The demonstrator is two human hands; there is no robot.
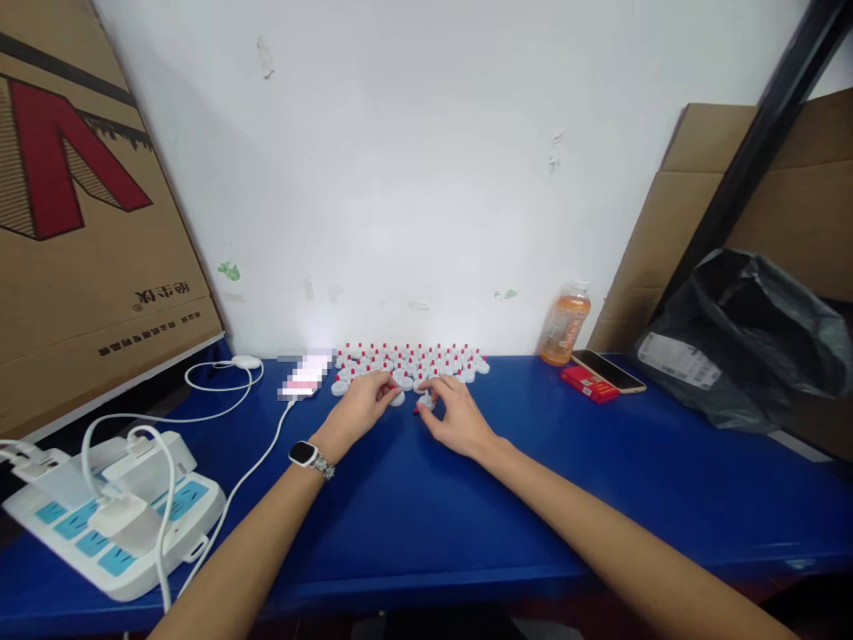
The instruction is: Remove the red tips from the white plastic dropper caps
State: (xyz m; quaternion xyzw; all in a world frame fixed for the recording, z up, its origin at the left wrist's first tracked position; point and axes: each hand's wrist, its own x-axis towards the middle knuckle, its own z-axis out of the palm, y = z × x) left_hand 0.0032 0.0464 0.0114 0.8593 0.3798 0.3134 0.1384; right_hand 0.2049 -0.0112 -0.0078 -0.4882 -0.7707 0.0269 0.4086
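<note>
Several dozen small white caps with red tips (410, 360), too many and too small to count exactly, stand in rows on the blue table (413, 516) against the wall. One bottle (565, 325), one phone (608, 369), one red box (589, 384), one black bag (746, 338) and one power strip (113, 524) lie around. The left hand (363, 404), palm down, fingers curled, touches the front caps. The right hand (457, 418) pinches one cap (425, 403) between its fingertips.
</note>
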